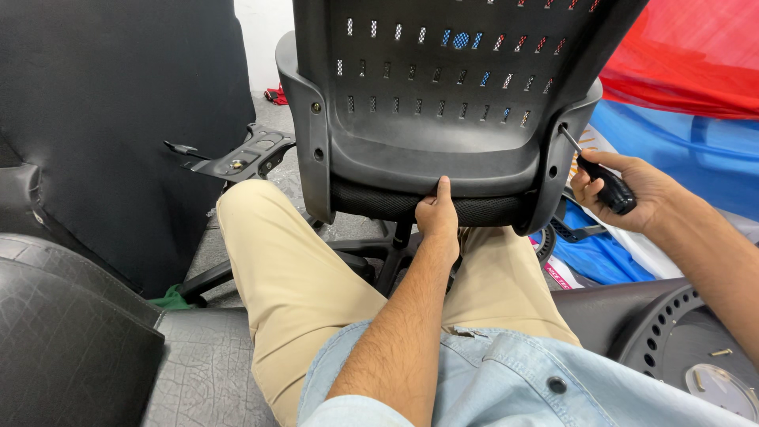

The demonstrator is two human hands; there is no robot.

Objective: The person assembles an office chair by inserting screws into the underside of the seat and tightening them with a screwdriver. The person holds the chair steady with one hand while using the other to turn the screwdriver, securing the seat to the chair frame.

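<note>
Two hands on this one, both busy with the same black office chair back (443, 103), which stands upright right in front of the person's knees.

The left hand (437, 220) comes up the middle of the view and grips the bottom edge of the plastic shell. The thumb lies flat and points up against the shell; the other fingers curl under the edge where the black mesh seat cushion (379, 202) shows, so they're mostly hidden. It's closed around that lower lip, not spread.

The right hand (624, 190) is off to the right side of the chair, wrapped in a fist around the black handle of a screwdriver (605, 183). The metal shaft runs up and to the left, and the tip sits at the chair's right side bracket (563, 146), touching it or as good as. Can't make out the screw itself at the tip.

So the chair is between the two hands: the left holds its bottom centre, the right is just beside its right edge with the tool bridging the gap.

Other bits around: a loose black metal seat plate (241, 158) on the floor to the left, another black padded chair part (118, 119) leaning further left, and a perforated black plastic piece (672, 328) at lower right with a couple of loose screws (719, 353) lying on it.
</note>
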